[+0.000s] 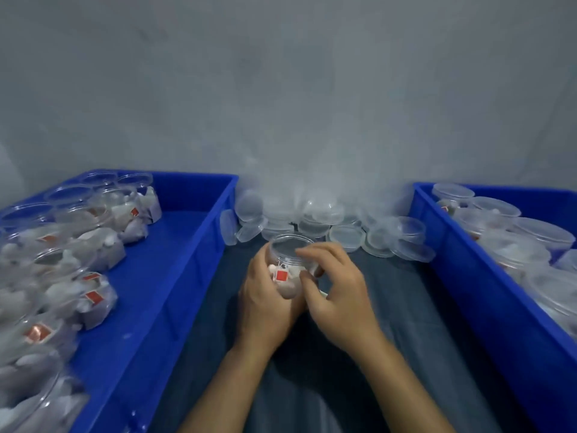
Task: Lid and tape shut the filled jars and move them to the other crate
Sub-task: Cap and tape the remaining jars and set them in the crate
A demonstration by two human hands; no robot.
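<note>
A clear plastic jar [288, 264] filled with white bags and a red tag is held between both hands over the dark cloth. A clear lid [288, 245] sits on its top. My left hand [265, 295] grips the jar's left side and underside. My right hand [334, 285] curls round its right side, fingers over the lid's edge. The left blue crate [175, 276] holds several filled jars [93, 295] along its left side. The right blue crate [468, 276] holds several lidded jars [530, 235].
A heap of loose clear lids [331, 226] lies between the crates behind the hands, under a clear plastic bag [299, 170] against the grey wall. Dark cloth [390, 354] covers the surface between the crates.
</note>
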